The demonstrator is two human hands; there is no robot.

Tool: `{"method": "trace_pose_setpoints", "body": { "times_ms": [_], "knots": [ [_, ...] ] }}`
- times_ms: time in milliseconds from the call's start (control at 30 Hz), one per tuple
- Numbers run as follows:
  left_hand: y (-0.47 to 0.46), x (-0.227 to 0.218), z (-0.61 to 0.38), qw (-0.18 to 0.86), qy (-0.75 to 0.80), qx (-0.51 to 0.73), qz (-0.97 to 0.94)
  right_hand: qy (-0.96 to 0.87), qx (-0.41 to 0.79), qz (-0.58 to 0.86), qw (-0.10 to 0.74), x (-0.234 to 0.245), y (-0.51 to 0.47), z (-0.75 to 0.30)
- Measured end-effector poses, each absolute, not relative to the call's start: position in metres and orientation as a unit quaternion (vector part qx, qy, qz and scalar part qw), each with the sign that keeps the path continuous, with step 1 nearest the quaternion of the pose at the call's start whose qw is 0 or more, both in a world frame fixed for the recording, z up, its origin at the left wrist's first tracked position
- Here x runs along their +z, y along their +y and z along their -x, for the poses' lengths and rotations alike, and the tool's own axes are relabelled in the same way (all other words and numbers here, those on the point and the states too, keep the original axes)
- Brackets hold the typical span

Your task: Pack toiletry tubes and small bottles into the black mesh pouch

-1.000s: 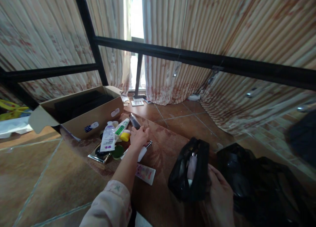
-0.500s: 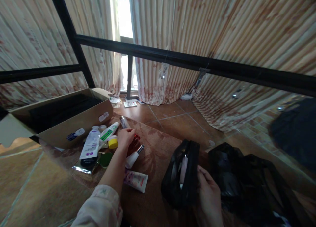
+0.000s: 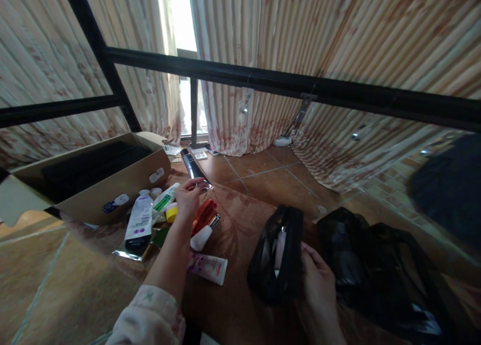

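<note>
My left hand (image 3: 188, 199) is closed on a dark tube (image 3: 192, 166) and holds it lifted above a pile of toiletries on a brown mat (image 3: 240, 225). Beneath it lie a red-orange bottle (image 3: 204, 216), a white bottle with a silver cap (image 3: 203, 236), a yellow cap (image 3: 172, 213), a green-and-white tube (image 3: 164, 199) and a white tube (image 3: 138, 223). A pink-printed tube (image 3: 209, 267) lies nearer me. My right hand (image 3: 318, 285) grips the side of an open black mesh pouch (image 3: 276, 255) with items inside.
An open cardboard box (image 3: 93, 177) stands at the left of the mat. A larger black bag (image 3: 376, 270) lies to the right. A black metal frame (image 3: 263, 82) crosses in front of striped curtains. Tiled floor surrounds the mat.
My left hand has picked the dark tube up off the mat and raised it. The right hand still holds the pouch. The view shifted slightly right.
</note>
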State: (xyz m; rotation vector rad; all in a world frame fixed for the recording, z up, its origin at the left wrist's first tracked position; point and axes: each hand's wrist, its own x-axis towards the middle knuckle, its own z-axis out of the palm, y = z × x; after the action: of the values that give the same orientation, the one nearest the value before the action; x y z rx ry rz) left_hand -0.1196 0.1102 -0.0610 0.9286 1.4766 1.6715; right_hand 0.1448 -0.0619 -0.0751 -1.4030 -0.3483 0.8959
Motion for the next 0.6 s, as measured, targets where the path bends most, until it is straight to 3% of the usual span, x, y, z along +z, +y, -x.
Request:
{"method": "trace_pose_setpoints", "body": {
  "times_ms": [233,600],
  "knots": [
    [0.05,-0.032,0.064,0.481,0.36,0.66,-0.451,-0.17,0.394,0.602,0.673,-0.073,-0.064,-0.146],
    [0.001,-0.03,0.031,0.617,0.306,0.524,-0.501,-0.258,0.312,0.586,0.703,-0.07,-0.059,-0.146]
  ]
}}
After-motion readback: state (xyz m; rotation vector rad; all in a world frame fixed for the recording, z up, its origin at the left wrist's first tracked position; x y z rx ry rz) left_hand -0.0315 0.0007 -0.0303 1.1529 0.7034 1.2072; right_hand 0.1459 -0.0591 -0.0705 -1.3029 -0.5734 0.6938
